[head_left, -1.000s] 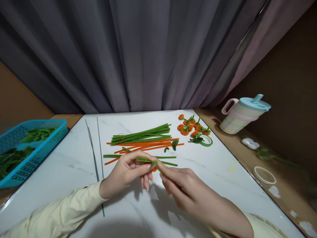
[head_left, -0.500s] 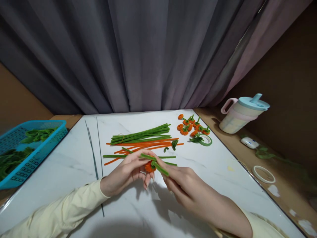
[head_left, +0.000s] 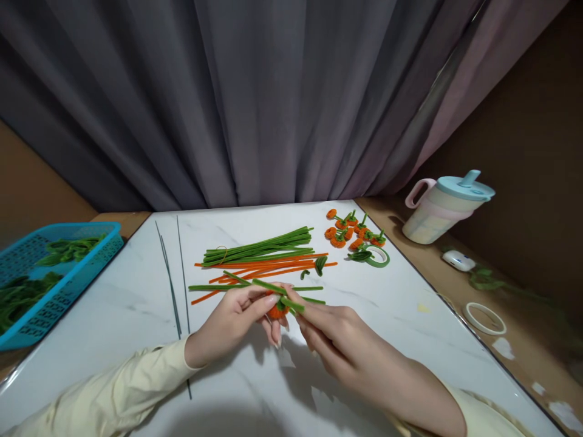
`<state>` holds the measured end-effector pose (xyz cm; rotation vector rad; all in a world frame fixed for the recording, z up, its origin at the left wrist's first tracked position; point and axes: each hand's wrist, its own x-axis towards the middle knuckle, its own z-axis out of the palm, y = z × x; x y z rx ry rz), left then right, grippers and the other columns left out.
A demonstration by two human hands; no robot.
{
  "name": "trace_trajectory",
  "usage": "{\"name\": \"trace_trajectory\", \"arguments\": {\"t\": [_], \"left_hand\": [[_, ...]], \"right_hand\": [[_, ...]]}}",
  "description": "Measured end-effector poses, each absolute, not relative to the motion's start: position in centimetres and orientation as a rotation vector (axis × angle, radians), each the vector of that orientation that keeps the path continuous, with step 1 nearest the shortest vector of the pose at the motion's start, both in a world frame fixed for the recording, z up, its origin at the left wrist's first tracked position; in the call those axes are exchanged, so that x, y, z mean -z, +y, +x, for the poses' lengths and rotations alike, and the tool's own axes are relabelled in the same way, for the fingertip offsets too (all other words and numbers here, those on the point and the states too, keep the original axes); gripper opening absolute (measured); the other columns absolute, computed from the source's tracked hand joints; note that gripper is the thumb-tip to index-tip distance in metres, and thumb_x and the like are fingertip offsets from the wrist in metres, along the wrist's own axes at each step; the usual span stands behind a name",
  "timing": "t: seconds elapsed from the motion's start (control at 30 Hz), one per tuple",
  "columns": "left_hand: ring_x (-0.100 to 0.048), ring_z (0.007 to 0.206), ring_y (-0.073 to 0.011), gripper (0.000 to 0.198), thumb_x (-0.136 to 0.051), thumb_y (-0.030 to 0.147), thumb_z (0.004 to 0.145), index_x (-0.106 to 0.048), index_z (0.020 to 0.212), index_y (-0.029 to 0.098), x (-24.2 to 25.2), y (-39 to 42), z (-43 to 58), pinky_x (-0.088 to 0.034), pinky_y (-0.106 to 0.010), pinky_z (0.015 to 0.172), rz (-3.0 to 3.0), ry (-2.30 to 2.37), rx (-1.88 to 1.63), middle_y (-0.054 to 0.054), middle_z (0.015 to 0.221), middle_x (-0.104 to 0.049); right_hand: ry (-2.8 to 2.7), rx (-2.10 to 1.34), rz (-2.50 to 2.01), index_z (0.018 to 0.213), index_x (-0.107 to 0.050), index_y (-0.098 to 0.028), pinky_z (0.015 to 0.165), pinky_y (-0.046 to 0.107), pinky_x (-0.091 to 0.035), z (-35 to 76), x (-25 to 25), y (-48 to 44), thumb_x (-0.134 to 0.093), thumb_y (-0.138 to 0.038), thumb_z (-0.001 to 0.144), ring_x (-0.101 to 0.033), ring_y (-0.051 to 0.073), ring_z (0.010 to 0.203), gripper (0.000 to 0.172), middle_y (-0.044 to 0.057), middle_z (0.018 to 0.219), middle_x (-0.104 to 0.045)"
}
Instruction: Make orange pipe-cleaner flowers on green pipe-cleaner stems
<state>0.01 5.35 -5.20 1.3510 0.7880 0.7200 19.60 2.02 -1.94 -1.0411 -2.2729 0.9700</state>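
Note:
An orange pipe-cleaner pumpkin [head_left: 279,311] with green on its top is gripped in my left hand [head_left: 243,312], whose thumb presses near the green part. My right hand [head_left: 334,331] pinches a green pipe cleaner [head_left: 268,286] at the pumpkin's top; its short ends stick out to both sides. Just beyond my hands lie orange pipe cleaners [head_left: 268,267] and a bundle of green pipe cleaners [head_left: 259,246]. Several finished orange pumpkins [head_left: 337,241] with green stems rest at the back right, beside a roll of green tape [head_left: 384,257].
A blue basket [head_left: 86,267] with green pipe-cleaner pieces stands at the left. Thin dark wires [head_left: 169,282] lie on the white table [head_left: 136,315]. On the right ledge are a lidded cup [head_left: 437,218], a white case [head_left: 459,260] and a white ring [head_left: 469,312].
My left thumb has moved right, onto the green top of the pumpkin. The pumpkin has shifted slightly, and the green pipe cleaner's ends have changed angle.

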Motion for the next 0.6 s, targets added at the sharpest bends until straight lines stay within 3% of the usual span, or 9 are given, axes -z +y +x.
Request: {"name": "trace_trajectory", "arguments": {"t": [0.1,0.33,0.47,0.6], "left_hand": [[-0.064,0.054,-0.0131,0.028,-0.046,0.032,0.092,-0.06,0.08,0.01,4.99,5.37,-0.11,-0.051,-0.023,0.057,1.361,0.763,-0.703,-0.004,0.062,-0.067],[-0.065,0.055,-0.0128,0.03,-0.046,0.032,0.092,-0.063,0.081,0.009,4.53,5.36,-0.07,-0.051,-0.022,0.058,1.364,0.729,-0.703,-0.005,0.063,-0.067],[-0.063,0.054,-0.0122,0.029,-0.051,0.032,0.089,-0.067,0.092,0.008,4.39,5.57,-0.18,-0.052,-0.022,0.055,1.276,0.671,-0.697,-0.006,0.067,-0.067],[-0.063,0.052,-0.0121,0.031,-0.056,0.03,0.086,-0.065,0.109,0.012,4.27,5.92,-0.36,-0.051,-0.022,0.053,1.157,0.625,-0.629,-0.006,0.07,-0.067]], "right_hand": [[-2.283,-0.968,-1.028,0.089,-0.058,-0.014,0.068,0.025,-0.044,19.66,1.84,2.01,-0.032,-0.008,0.09,-0.045,0.011,0.058,0.027,0.001,0.072,-0.055],[-2.308,-0.961,-1.051,0.084,-0.056,-0.014,0.074,0.028,-0.046,19.7,1.55,2.04,-0.034,-0.005,0.089,-0.053,0.012,0.069,0.024,0.005,0.086,-0.061],[-2.349,-0.965,-1.023,0.097,-0.057,-0.014,0.078,0.029,-0.047,19.97,1.34,2.17,-0.034,-0.005,0.09,-0.057,0.015,0.08,0.026,0.007,0.098,-0.063],[-2.415,-0.96,-1.011,0.12,-0.051,-0.018,0.079,0.03,-0.048,20.36,1.0,2.3,-0.034,-0.004,0.089,-0.059,0.016,0.088,0.038,0.006,0.103,-0.063]]}}
